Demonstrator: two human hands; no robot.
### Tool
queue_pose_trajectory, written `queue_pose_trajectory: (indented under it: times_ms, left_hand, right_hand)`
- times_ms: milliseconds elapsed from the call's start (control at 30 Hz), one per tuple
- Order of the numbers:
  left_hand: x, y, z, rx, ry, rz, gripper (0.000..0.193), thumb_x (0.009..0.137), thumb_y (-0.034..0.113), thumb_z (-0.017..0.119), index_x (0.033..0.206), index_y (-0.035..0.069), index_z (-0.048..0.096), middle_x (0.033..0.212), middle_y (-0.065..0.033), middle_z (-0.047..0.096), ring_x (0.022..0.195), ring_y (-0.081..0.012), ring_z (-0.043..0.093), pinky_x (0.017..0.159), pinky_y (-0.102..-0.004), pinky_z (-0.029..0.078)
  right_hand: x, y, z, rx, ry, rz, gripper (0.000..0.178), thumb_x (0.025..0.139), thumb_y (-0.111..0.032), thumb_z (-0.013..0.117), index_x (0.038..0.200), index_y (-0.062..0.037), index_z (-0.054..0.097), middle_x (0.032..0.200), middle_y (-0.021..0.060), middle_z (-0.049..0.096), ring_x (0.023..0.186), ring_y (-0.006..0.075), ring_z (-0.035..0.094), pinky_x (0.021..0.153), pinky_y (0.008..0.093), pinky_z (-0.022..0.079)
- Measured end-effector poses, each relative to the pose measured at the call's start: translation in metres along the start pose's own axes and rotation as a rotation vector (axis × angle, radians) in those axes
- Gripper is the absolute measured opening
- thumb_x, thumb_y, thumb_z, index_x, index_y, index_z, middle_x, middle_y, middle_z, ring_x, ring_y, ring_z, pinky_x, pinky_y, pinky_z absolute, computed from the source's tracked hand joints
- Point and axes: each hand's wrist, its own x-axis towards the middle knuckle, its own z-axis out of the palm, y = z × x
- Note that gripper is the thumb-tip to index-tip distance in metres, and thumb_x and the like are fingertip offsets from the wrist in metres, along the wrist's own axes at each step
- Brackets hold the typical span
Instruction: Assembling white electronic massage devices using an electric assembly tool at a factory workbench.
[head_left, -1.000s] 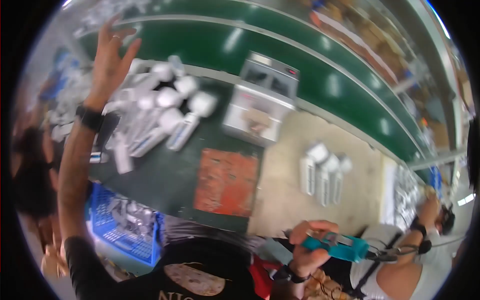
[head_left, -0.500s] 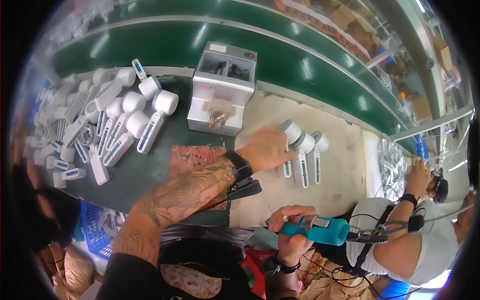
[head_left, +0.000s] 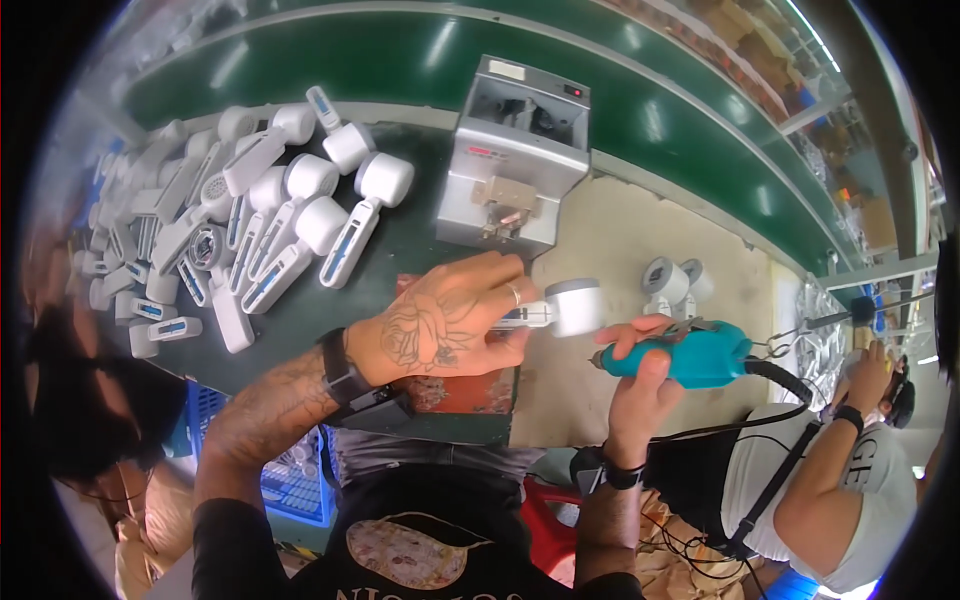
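My left hand (head_left: pixel 450 310) grips the handle of a white round-headed device (head_left: pixel 575 307), held sideways above the bench with its drum-shaped head to the right. My fingers wrap round the handle and hide part of it. In my right hand (head_left: pixel 645 390) is a teal electric screwdriver (head_left: pixel 695 358), its tip pointing left, just below and right of the device's head. A dark cable runs from its back end. Two similar devices (head_left: pixel 662 285) lie farther right on the bench. Beneath my left hand is a red mat (head_left: pixel 465 395).
A grey metal machine (head_left: pixel 515 165) with an open top tray stands at the back. Many white round-headed devices (head_left: pixel 290 245) are heaped on the left. Below the bench is a blue crate (head_left: pixel 295 490). Another person (head_left: pixel 830 490) sits at the right.
My left hand has picked up one device from the right-hand group and brought it left. My right hand has raised the screwdriver over the bench, and the view has shifted.
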Motion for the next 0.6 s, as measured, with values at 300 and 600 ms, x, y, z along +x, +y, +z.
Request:
queue_pose_trajectory:
  times_ms: [300,600]
  left_hand:
    - [-0.012,-0.018,-0.009,0.024,-0.024,0.092,0.027,0.081,0.012,0.075,0.103,0.003,0.061,0.091,-0.012,0.053,0.087,-0.0315,0.057,0.075,-0.041,0.051]
    - [-0.02,-0.03,-0.004,-0.052,0.006,0.09,0.032,0.08,0.017,0.078,0.103,0.002,0.061,0.093,-0.013,0.056,0.087,-0.0349,0.058,0.076,-0.0437,0.05]
  right_hand:
    - [0.037,-0.054,0.054,0.407,-0.005,-0.004,0.082,0.089,-0.082,0.047,0.116,-0.0045,0.053,0.069,0.0042,0.05,0.06,0.0169,0.046,0.058,0.0313,0.039]
    - [0.068,-0.045,0.116,0.202,-0.04,-0.072,0.08,0.092,-0.077,0.048,0.115,-0.0015,0.054,0.067,0.0052,0.05,0.06,0.0174,0.048,0.058,0.0338,0.041]
